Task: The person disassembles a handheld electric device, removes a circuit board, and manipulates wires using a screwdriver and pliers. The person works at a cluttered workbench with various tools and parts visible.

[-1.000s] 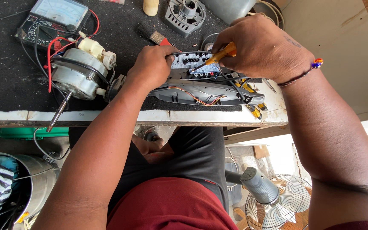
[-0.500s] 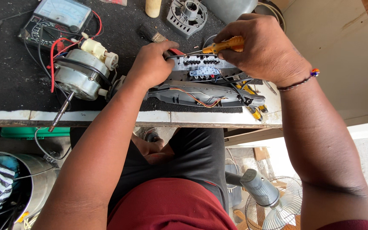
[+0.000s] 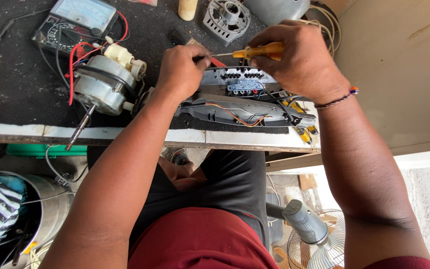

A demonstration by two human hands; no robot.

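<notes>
My right hand (image 3: 302, 62) grips a yellow-handled screwdriver (image 3: 257, 51) held level, its thin shaft pointing left. My left hand (image 3: 182, 69) is closed around the shaft's tip, above the left end of a grey plastic switch panel (image 3: 240, 94). The panel lies on the dark bench mat (image 3: 21, 84) with its wiring side up, showing orange and black wires and rows of terminals. What the tip touches is hidden by my left fingers.
A fan motor (image 3: 103, 89) with its shaft over the bench edge lies left of the panel, wired in red to an analog multimeter (image 3: 78, 20). A grey motor housing (image 3: 227, 17) sits at the back. Below the bench are a metal bucket (image 3: 51, 209) and a fan (image 3: 309, 234).
The screwdriver has swung from pointing down into the panel to lying level. My left hand has come up off the panel and closed on the shaft's tip.
</notes>
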